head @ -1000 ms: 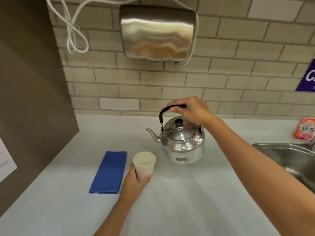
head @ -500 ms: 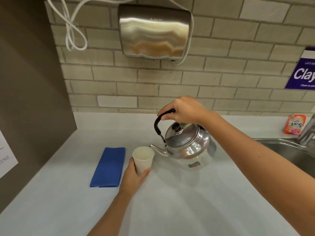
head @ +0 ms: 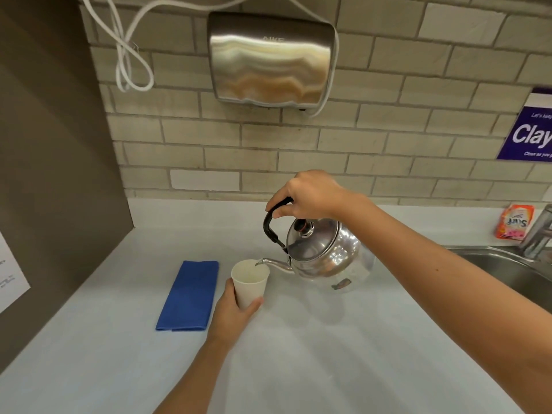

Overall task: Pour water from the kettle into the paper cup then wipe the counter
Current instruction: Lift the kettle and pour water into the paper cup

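Note:
A shiny steel kettle (head: pixel 324 253) with a black handle is lifted off the pale counter (head: pixel 313 354) and tilted to the left. My right hand (head: pixel 310 194) grips its handle from above. Its spout tip sits just over the rim of a white paper cup (head: pixel 249 283) that stands on the counter. My left hand (head: pixel 234 313) wraps the cup's lower part from the near side. A folded blue cloth (head: pixel 189 295) lies flat on the counter, just left of the cup.
A steel sink (head: pixel 513 271) with a tap (head: pixel 537 231) is at the right edge, an orange packet (head: pixel 513 224) behind it. A metal hand dryer (head: pixel 270 58) hangs on the brick wall with a white cord (head: pixel 127 52). A brown panel (head: pixel 50 162) bounds the left.
My right hand has lifted the kettle off the counter and tilted it further left, bringing the spout over the cup's rim. My left hand has kept hold of the cup.

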